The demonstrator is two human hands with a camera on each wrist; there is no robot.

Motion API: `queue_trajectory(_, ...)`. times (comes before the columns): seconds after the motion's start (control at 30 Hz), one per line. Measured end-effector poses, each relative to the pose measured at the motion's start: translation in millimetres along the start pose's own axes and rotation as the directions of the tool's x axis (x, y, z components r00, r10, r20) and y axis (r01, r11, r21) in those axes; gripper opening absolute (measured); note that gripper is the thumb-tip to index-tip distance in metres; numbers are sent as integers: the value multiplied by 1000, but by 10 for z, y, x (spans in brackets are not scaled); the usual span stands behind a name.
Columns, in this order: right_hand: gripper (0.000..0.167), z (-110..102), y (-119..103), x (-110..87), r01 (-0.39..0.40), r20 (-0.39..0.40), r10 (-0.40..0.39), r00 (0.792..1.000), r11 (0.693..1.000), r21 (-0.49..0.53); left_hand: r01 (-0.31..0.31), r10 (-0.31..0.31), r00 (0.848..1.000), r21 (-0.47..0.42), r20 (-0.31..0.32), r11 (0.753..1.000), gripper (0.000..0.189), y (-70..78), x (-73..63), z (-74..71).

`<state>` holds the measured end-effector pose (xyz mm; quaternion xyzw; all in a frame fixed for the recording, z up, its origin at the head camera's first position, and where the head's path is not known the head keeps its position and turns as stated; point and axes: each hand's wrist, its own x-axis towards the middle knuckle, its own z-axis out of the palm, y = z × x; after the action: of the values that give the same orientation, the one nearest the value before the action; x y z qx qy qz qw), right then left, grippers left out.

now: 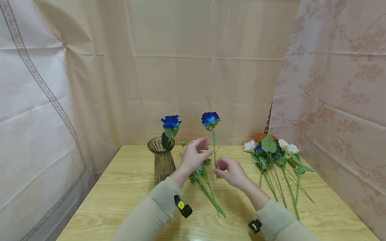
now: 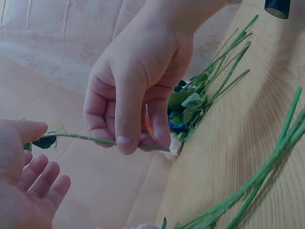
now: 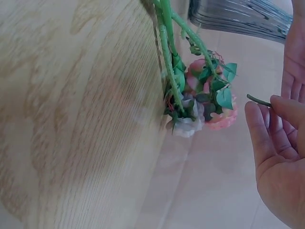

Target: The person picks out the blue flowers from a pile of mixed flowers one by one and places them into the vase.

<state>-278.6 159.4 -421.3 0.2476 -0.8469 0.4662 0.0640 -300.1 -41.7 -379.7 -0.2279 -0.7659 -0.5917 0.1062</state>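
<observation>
A blue artificial rose [image 1: 210, 119] stands upright above the table, its lower stem pinched between the thumb and fingers of my right hand [image 1: 231, 171]. In the right wrist view the cut end of the stem [image 3: 258, 100] sticks out past those fingertips. My left hand [image 1: 195, 154] is beside the stem's upper part, fingers loosely spread; in the left wrist view its palm [image 2: 24, 176] shows and nothing is gripped. To the left, a ribbed smoky glass vase [image 1: 164, 165] holds another blue rose [image 1: 171, 122], with dark green leaves at the rim.
Behind and below my left hand lie several green stems [image 1: 208, 192] with pink and white blooms [image 3: 188, 119]. At the right of the wooden table [image 1: 102, 204] lies a bunch with white, orange and blue flowers [image 1: 292, 149]. Cloth curtains [image 1: 199, 67] hang behind and at both sides.
</observation>
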Motion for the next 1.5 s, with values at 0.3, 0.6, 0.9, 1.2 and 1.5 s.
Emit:
queue_trajectory(0.3,12,35,-28,3,11,11,-12,1000,1000,15,11,-11,1000,22,-1,1000,42,29,46,78)
queue_trajectory(0.6,12,50,-36,13,24,15,-24,1000,999,-34,32,-32,999,43,-12,999,33,17,47,71)
queue_trajectory(0.9,11,55,-38,20,24,18,-23,1000,998,-52,55,-54,998,-39,7,998,30,7,57,71)
queue_trajectory(1.2,11,28,-66,20,25,10,-24,1000,997,-72,58,-57,998,-90,12,994,31,28,51,20)
queue_trajectory(1.5,19,-114,-122,-9,11,-67,-17,998,996,-84,51,-51,999,-130,-1,990,32,64,39,-85)
